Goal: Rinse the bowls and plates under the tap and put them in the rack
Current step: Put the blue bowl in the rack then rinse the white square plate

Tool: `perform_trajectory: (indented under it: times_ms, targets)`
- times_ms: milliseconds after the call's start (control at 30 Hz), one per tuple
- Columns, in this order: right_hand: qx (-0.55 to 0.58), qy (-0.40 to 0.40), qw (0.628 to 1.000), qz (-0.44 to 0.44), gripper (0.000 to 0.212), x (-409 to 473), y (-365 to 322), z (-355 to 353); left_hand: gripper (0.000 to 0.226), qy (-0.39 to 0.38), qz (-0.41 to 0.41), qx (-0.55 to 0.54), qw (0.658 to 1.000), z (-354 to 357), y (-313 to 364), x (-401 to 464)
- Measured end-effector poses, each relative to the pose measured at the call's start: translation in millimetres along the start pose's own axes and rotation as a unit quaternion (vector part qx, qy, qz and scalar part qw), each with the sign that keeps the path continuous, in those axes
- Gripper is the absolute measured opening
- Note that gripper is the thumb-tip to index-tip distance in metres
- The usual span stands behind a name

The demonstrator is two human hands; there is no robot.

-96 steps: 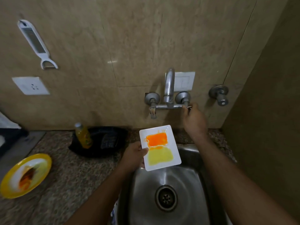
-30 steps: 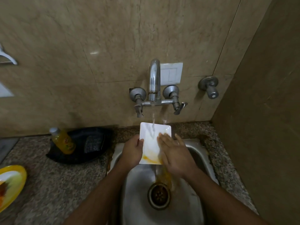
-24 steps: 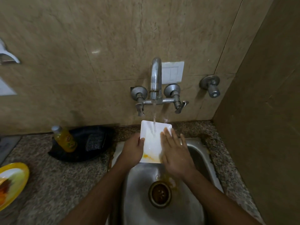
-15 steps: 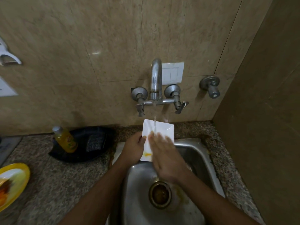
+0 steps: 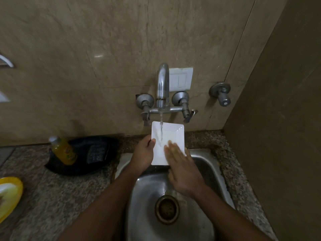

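My left hand (image 5: 145, 154) grips the plate (image 5: 171, 134) by its edge, tilted over the sink (image 5: 215, 168) so the tap (image 5: 163, 84) water runs off. My right hand (image 5: 182, 165) lies flat, fingers straight, rubbing its face clean.

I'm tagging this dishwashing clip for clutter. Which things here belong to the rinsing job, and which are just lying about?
In the job:
white rectangular plate, under the running water
tap
sink
left hand, gripping the plate's edge
right hand, flat on the plate
yellow plate, still dirty on the counter

Lying about:
yellow bottle
black tray
wall switch
separate wall valve
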State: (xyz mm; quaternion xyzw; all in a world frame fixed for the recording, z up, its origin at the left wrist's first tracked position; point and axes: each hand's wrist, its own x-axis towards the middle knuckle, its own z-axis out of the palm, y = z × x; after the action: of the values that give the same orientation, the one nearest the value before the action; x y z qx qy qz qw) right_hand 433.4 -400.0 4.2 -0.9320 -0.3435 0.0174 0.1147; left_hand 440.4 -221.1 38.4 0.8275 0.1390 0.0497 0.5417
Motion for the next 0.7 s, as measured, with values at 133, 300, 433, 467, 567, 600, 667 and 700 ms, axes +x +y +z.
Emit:
perform_trajectory:
  times_ms: [133, 300, 433, 467, 567, 600, 667, 700]
  targets:
    - [0.02, 0.003, 0.998, -0.063, 0.07, -14.6, 4.1, 10.3, 0.027, 0.021, -0.013, 0.006, 1.0, -2.4, -5.2, 0.2]
    - [0.029, 0.058, 0.998, -0.012, 0.07, -16.7, 16.2, 2.0, 0.026, 0.006, -0.141, -0.104, 0.984, 9.1, -9.6, -5.8]
    - [0.015, 0.031, 0.996, -0.076, 0.077, -16.7, 6.3, 3.9, 0.015, 0.001, -0.196, -0.182, 0.964, 17.4, 6.0, -5.1]
    - [0.029, 0.028, 0.996, -0.074, 0.075, -19.0, 7.2, 6.4, 0.015, 0.0, -0.202, -0.186, 0.961, 17.2, 7.8, -4.7]
    - [0.076, 0.029, 0.994, -0.069, 0.065, -25.5, 8.8, 10.7, 0.017, -0.035, -0.205, -0.192, 0.959, 21.6, -1.2, -4.8]
    - [0.096, 0.039, 0.993, -0.061, 0.061, -22.9, 8.2, 8.1, 0.023, -0.047, -0.21, -0.201, 0.956, 22.3, -3.4, -7.7]
    - [0.101, 0.041, 0.993, -0.033, 0.063, -7.8, 4.6, 1.6, 0.036, -0.067, -0.226, -0.249, 0.939, 25.5, -5.6, -11.0]
    - [0.086, 0.034, 0.996, -0.02, 0.066, 1.0, 0.8, 0.2, 0.039, -0.069, -0.228, -0.265, 0.934, 26.7, -5.2, -11.9]
